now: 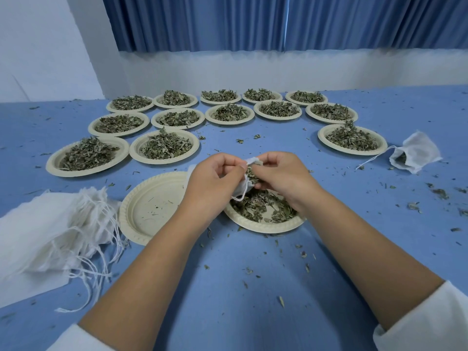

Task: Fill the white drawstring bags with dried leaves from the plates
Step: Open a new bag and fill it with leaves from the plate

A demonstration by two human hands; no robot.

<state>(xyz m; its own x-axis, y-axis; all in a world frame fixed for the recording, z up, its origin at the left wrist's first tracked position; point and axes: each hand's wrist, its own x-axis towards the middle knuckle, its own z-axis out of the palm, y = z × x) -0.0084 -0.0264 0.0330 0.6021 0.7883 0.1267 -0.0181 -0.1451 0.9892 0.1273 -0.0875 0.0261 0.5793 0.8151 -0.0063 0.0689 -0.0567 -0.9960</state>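
The blue surface (228, 300) carries everything and is littered with leaf crumbs. At its near left lies a loose stack of empty bags (50, 236), their cords trailing. Farther back stand the filled plates (54, 168), each heaped with dried leaves. Nearer, an empty plate (152, 209) sits just left of a half-emptied plate (263, 228). A packed bag (417, 153) lies off to the right.

Both hands meet above the half-emptied plate. The left hand (212, 178) has its grip curled round the body of the white drawstring bag (241, 187), holding it up. The right hand (281, 173) has its grip closed at the bag's mouth, seemingly pinching the far rim. Dried leaves (250, 172) show in the opening, and the drawstring (239, 197) hangs in a loop below.

The bag looks thin, limp and very light, so it probably will not hold its mouth open unaided. It is best taken at the hem on two sides. The leaves look brittle and loose, likely to crumble and spill, so keeping the bag over the plate seems wise.
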